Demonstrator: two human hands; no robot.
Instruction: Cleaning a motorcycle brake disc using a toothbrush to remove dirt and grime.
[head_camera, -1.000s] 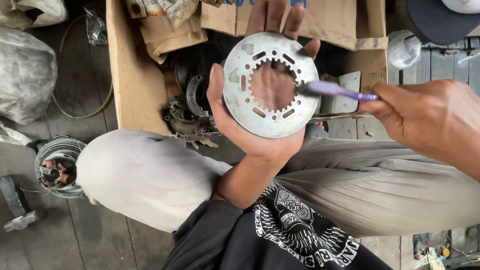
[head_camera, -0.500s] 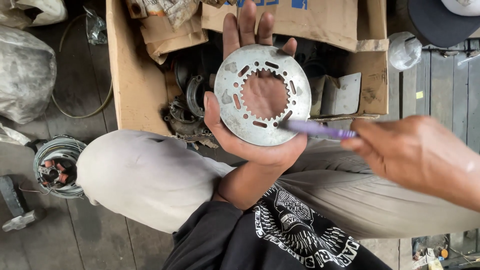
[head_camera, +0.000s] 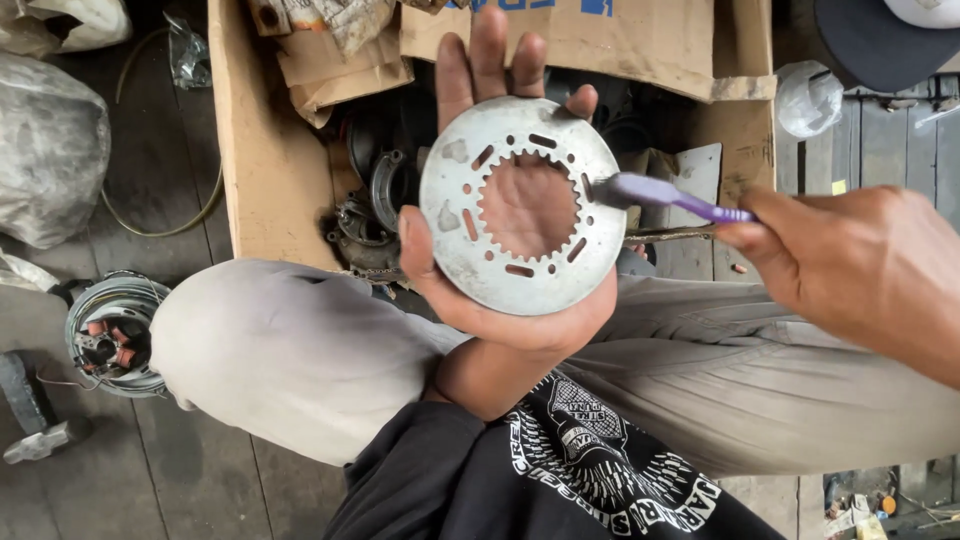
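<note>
Currently brushing: left hand (head_camera: 500, 270) cupped under grey toothed metal plate (head_camera: 520, 205), thumb over its left rim, fingers spread behind the far edge, held above the lap, near side of the open cardboard box (head_camera: 250, 170). Right hand (head_camera: 850, 270) pinched shut on purple toothbrush (head_camera: 670, 197), bristles touching the plate's right rim. Best kept flat on the palm, short strokes along slots and inner teeth, thumb clear of the bristles. Stator (head_camera: 110, 335) on floor, far left.
</note>
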